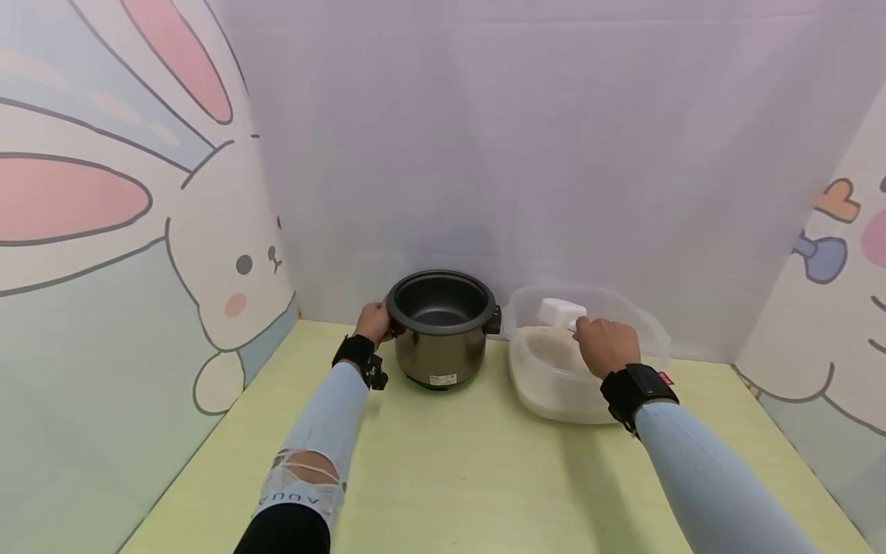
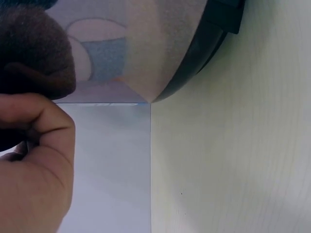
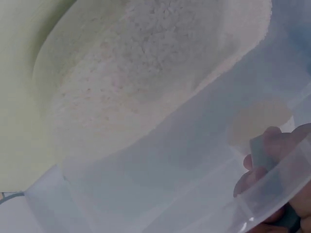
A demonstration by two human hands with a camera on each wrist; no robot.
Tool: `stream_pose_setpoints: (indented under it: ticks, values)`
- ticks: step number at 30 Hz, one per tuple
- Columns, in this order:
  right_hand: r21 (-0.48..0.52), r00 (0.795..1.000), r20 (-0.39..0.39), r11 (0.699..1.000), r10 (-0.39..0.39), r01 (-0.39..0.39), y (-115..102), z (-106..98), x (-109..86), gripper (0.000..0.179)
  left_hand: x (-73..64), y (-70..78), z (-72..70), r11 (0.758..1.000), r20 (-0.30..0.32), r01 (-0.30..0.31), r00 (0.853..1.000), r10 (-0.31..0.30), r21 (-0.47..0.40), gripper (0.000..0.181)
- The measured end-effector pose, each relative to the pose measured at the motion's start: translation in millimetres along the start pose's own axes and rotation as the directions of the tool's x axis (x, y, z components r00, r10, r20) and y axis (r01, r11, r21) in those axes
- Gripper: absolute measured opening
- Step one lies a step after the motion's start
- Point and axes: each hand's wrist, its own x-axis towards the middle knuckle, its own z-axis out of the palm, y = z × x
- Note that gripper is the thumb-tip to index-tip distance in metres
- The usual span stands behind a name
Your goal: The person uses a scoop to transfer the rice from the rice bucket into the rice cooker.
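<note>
A rice cooker [image 1: 443, 362] without a lid stands upright near the back wall, its dark inner pot bare. At its left side, my left hand [image 1: 372, 322] holds the side handle with curled fingers. In the left wrist view this hand [image 2: 41, 160] is beside the cooker's shiny body [image 2: 146, 43]. My right hand [image 1: 609, 344] grips a white scoop [image 1: 559, 312] by its handle, over a translucent plastic bin [image 1: 633, 312] of white rice [image 1: 547, 342]. Pale rice shows in the scoop [image 3: 260, 121] in the right wrist view, seen through the bin's wall.
The pale yellow-green table [image 1: 443, 469] carries the cooker and, to its right, the bin. A plain whitish curtain [image 1: 484, 154] hangs close behind both. Side panels with cartoon rabbits [image 1: 208, 292] border the table left and right.
</note>
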Motion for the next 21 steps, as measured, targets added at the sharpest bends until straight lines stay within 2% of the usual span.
stream_pose_setpoints:
  ticks: [4, 7, 13, 18, 21]
  values:
    - [0.031, 0.994, 0.096, 0.998, 0.055, -0.058, 0.7, -0.5, 1.3, 0.019, 1.4, 0.5, -0.7, 1.000, 0.006, 0.010, 1.000, -0.010, 0.020, 0.046]
    - [0.057, 0.978, 0.178, 0.992, 0.104, -0.116, 2.0, 1.3, 1.4, 0.023, 2.6, 0.7, -1.2, 0.999, -0.001, 0.020, 1.000, -0.020, 0.027, 0.045]
    - [0.103, 0.927, 0.319, 0.965, 0.196, -0.240, 6.8, 5.9, 0.3, 0.028, 4.0, -0.1, -1.7, 0.999, -0.009, 0.043, 0.999, -0.042, 0.012, 0.045]
    - [0.103, 0.882, 0.370, 0.931, 0.291, -0.351, 8.0, 3.2, -0.5, 0.024, 1.8, 1.0, -0.8, 0.999, -0.010, 0.035, 0.999, -0.035, 0.006, 0.047]
    - [0.090, 0.860, 0.392, 0.916, 0.328, -0.390, 7.0, 1.0, -1.0, 0.023, 0.5, 1.4, -0.2, 0.999, -0.012, 0.032, 0.999, -0.032, -0.020, 0.046]
